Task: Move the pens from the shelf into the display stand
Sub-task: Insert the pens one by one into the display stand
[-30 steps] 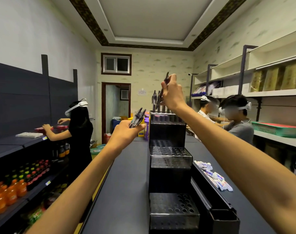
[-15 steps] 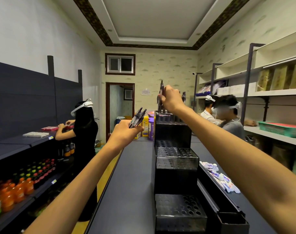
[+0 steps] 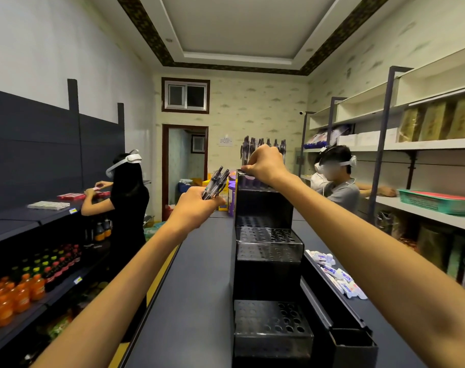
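Left hand (image 3: 197, 205) raised at chest height, fingers curled round a bundle of clear-barrelled pens with dark tips (image 3: 217, 181); the bundle fans upward and to the right, just left of the stand's top tier.

Black stepped plastic display stand with perforated tiers (image 3: 268, 243) sits on the dark grey worktop (image 3: 194, 288), running away from the camera in three steps. The lower two tiers show rows of round holes. On the top, farthest tier a row of dark pens standing upright (image 3: 266, 144) shows behind the right hand.

Right hand (image 3: 263, 166) reaches over to the top tier's left front edge, knuckles up, fingers curled down and pinching at something small at the rim. What it pinches is hidden by the fingers; cannot tell whether it is a pen.

Right of the stand, a long black tray (image 3: 340, 322) lies alongside it, and beyond that a scatter of small white tubes with blue print (image 3: 337, 277) lies on the worktop.

Left shelves carry orange and dark drink bottles (image 3: 19, 293). A person in black with a white headset (image 3: 128, 192) stands at that shelf, hands on red packs. Two more people with headsets (image 3: 337, 179) stand at the right shelving, near a green mesh basket (image 3: 435, 201).
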Demonstrator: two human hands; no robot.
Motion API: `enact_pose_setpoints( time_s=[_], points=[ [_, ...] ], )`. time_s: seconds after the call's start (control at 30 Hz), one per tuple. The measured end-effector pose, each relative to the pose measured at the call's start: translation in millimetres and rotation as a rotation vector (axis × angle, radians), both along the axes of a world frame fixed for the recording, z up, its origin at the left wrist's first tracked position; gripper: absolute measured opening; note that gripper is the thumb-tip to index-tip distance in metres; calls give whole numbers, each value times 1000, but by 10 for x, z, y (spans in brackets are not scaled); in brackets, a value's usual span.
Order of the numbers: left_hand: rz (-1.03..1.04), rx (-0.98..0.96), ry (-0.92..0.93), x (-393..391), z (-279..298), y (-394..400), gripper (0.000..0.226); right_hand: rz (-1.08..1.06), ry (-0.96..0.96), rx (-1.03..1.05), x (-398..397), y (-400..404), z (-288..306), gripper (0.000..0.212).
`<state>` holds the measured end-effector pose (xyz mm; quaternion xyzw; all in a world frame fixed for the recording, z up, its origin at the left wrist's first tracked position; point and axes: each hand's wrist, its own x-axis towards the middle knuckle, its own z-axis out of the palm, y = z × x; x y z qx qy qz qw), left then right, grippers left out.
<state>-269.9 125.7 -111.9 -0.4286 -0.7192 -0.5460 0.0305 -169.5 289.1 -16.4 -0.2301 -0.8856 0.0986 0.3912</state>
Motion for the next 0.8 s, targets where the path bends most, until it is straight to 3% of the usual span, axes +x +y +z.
enact_pose_setpoints(
  time_s=[0.1,0.2,0.37,0.5,0.8],
  points=[
    [-4,12,-35,34,-8,53,14,50,78,49,153,-2,-16,11],
    [1,15,-29,87,3,118,14,153,155,22,332,-66,-27,13],
    [22,43,-5,191,47,222,13,472,-65,-426,565,-208,-112,15],
    [-3,41,-12,275,64,295,11,523,-138,-396,600,-237,-199,19],
    [-26,15,-14,343,206,356,8,577,143,-458,532,-308,-317,25]
  ],
)
